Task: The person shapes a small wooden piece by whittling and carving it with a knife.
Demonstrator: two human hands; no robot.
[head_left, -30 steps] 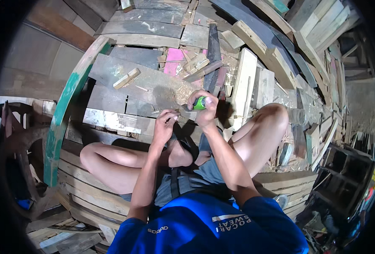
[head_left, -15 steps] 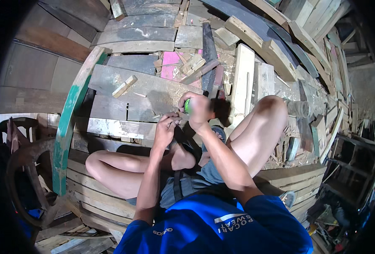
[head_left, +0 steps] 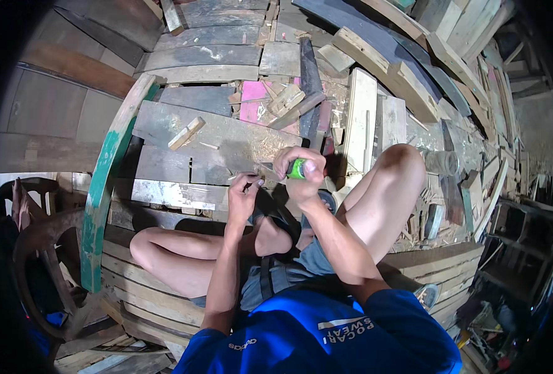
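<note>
Centrally, I see a bright green, dark-edged object (head_left: 297, 169) gripped by the right hand (head_left: 311, 184), the left hand (head_left: 243, 194) curled narrow, contents unclear.

Your bare left hand (head_left: 242, 195) has its fingers bent, thumb angled rightward; near it, apart, your bare right hand (head_left: 311, 179) curls into a fist. Both bare forearms (head_left: 332, 230) reach forward between your splayed, bent bare knees (head_left: 406, 163).

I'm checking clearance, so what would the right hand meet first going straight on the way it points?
Probably the wood shavings on the grey board just ahead of the right hand, though depth is unclear.
</note>
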